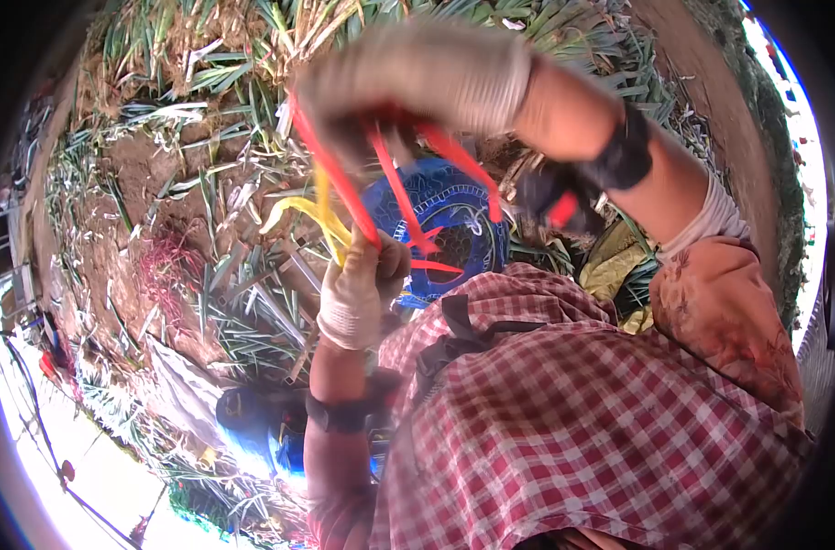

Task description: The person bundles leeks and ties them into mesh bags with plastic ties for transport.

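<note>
My left hand (361, 284), in a pale glove, is closed on red strips (397, 188) and a yellow strip (309, 213) at the middle of the view. Higher up, my right hand (372, 87) is gloved too and smeared by motion; red strips hang from beneath it, and its fingers cannot be made out. One red strip runs taut between the two hands. Loose red ends dangle over a blue patterned round object (480, 240) just in front of my checked apron.
Cut green leaves (243, 321) litter the brown soil (152, 174). A tangle of red strings (172, 266) lies at the left. White sheeting (184, 385) is at the lower left, and yellowish sacking (612, 266) is right of the blue object.
</note>
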### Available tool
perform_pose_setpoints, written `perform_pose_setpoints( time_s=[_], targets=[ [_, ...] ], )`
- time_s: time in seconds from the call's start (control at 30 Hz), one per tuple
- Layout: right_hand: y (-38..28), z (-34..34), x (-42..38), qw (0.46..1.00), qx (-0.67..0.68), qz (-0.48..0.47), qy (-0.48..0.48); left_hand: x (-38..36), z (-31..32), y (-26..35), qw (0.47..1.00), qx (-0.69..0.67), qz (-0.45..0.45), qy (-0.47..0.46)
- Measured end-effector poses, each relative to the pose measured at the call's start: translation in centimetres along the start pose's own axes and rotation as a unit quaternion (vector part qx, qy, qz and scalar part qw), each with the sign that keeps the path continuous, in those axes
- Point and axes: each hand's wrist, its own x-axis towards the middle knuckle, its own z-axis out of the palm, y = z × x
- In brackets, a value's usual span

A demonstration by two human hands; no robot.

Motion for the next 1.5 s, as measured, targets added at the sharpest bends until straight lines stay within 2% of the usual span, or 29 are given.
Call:
perform_pose_setpoints(
  time_s=[0.03,0.1,0.13,0.17,0.2,0.27,0.3,0.33,0.37,0.4,0.43,0.5,0.57,0.67,0.73,0.77,0.8,0.83,0.93,1.0,1.07,1.1,1.13,1.17,1.23,1.27,1.37,1.43,1.5],
  targets=[
    [2.3,-2.5,1.9,0.989,0.031,-0.059,0.135,-0.1,-0.3,0.2,1.0,-0.005,0.0,0.005],
    [3.9,-9.4,1.7,0.951,0.18,-0.077,0.241,-0.1,0.0,0.6,0.999,-0.002,0.02,0.051],
    [4.1,-9.9,1.2,0.923,-0.039,0.028,0.383,0.0,0.0,0.8,0.995,0.006,0.036,0.09],
    [7.4,-11.0,0.9,0.923,-0.158,0.021,0.351,0.1,-0.6,0.7,0.995,0.004,0.038,0.095],
    [7.4,-10.1,0.4,0.805,-0.539,0.119,0.217,0.2,-1.5,0.5,0.995,-0.049,0.044,0.075],
    [7.7,-4.5,-0.6,0.895,-0.401,0.196,-0.008,0.3,-1.8,1.0,0.995,-0.074,0.016,0.062],
    [13.0,-3.2,-0.8,0.885,-0.454,0.058,-0.088,0.4,-1.6,1.2,0.995,-0.077,0.016,0.068],
    [10.7,-0.2,-0.8,0.898,-0.391,0.089,-0.183,0.5,-1.3,1.3,0.995,-0.08,0.015,0.06],
    [14.3,2.2,-1.3,0.903,-0.398,-0.051,-0.152,0.7,-1.1,1.4,0.995,-0.082,0.013,0.052],
    [15.6,5.0,-1.4,0.971,-0.188,-0.081,-0.126,0.9,-0.9,1.6,0.993,-0.09,-0.011,0.071],
    [14.9,6.5,-1.0,0.971,-0.184,-0.08,-0.127,1.2,-0.8,1.8,0.993,-0.091,-0.014,0.073],
    [13.4,8.3,-0.1,0.946,-0.259,0.036,-0.192,1.7,-0.6,1.8,0.991,-0.057,-0.039,0.116],
    [15.0,9.7,0.1,0.941,-0.263,0.016,-0.214,2.0,-0.5,1.3,0.986,-0.082,-0.025,0.143],
    [26.5,14.6,-0.8,0.993,0.044,0.048,-0.096,2.0,-1.6,0.2,0.97,-0.167,-0.038,0.172],
    [24.6,14.8,-1.9,0.949,0.276,0.152,-0.035,1.3,-1.2,0.7,0.967,-0.184,-0.043,0.174],
    [24.0,14.5,-2.0,0.994,0.111,0.0,-0.021,1.0,-0.7,1.1,0.964,-0.198,-0.049,0.171],
    [22.6,14.4,-2.6,0.996,0.026,-0.077,-0.021,0.1,0.4,1.5,0.979,-0.045,-0.004,0.199],
    [21.2,14.2,-3.2,0.986,-0.059,-0.154,-0.008,-1.1,2.0,3.0,0.98,-0.007,-0.001,0.201],
    [13.2,12.4,-4.0,0.986,-0.163,-0.026,-0.013,-2.6,4.2,6.0,0.983,-0.025,-0.033,0.182],
    [10.6,9.6,-2.4,0.979,-0.124,0.104,-0.121,-1.8,2.7,6.3,0.982,-0.071,-0.013,0.173],
    [12.8,8.7,-0.2,0.996,-0.026,0.052,-0.061,0.2,-0.9,5.5,0.977,-0.109,0.064,0.17],
    [11.7,8.2,0.5,0.947,0.22,0.232,-0.003,0.3,-4.4,4.0,0.985,-0.011,0.099,0.141],
    [14.8,8.0,0.8,0.917,0.275,0.283,0.054,0.0,-4.9,3.3,0.979,0.064,0.119,0.153],
    [15.6,7.7,1.3,0.918,0.272,0.284,0.048,-0.5,-5.1,2.5,0.967,0.141,0.137,0.164],
    [16.5,7.8,1.9,0.898,0.352,0.245,0.096,-0.8,-7.3,-3.9,0.961,0.197,0.054,0.185],
    [15.5,7.5,1.9,0.914,0.302,0.261,0.075,-0.6,-8.3,-9.2,0.922,0.336,0.029,0.19],
    [14.4,7.6,3.1,0.899,0.293,0.322,0.044,0.9,-2.0,-11.6,0.827,0.512,0.01,0.23],
    [14.4,8.0,3.7,0.91,0.245,0.333,0.013,3.6,-0.6,-13.9,0.903,0.332,0.076,0.261],
    [16.0,9.1,4.0,0.917,0.256,0.302,0.05,5.6,-1.1,-17.1,0.889,0.295,0.069,0.343]
  ],
)
